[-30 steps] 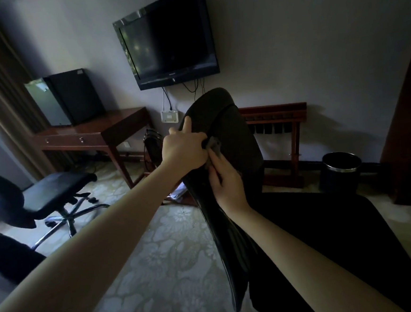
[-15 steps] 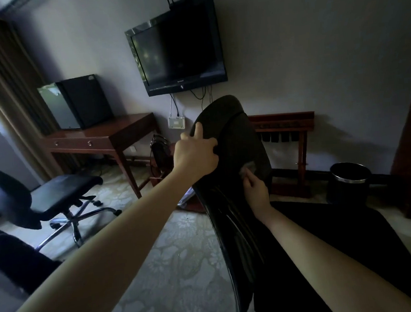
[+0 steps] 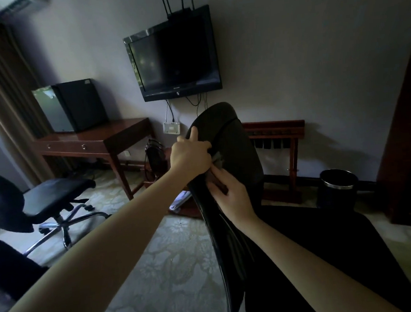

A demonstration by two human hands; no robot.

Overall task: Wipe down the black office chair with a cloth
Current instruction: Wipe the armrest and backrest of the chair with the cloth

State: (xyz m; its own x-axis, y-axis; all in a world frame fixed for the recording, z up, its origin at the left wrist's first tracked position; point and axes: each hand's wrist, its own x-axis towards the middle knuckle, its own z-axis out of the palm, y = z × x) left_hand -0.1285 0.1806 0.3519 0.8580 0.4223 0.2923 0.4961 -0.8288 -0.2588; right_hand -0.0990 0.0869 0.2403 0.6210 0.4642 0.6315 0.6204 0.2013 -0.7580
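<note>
The black office chair [image 3: 238, 148] stands right in front of me, its tall curved backrest seen from the side and its seat spreading low to the right. My left hand [image 3: 189, 157] grips the backrest's left edge near the top, thumb up. Just below it, my right hand [image 3: 232, 198] presses a small grey cloth [image 3: 217, 160] against the backrest's surface. Only a corner of the cloth shows between the two hands.
A second black office chair [image 3: 55, 194] on a chrome base stands at the left. Behind are a wooden desk [image 3: 100, 142] with a mini fridge [image 3: 72, 107], a wall TV [image 3: 174, 57], a wooden rack [image 3: 279, 135] and a black bin [image 3: 337, 185]. Patterned carpet covers the floor.
My right hand slid down and right along the backrest, then came back up under my left hand. The left hand kept its grip on the edge.
</note>
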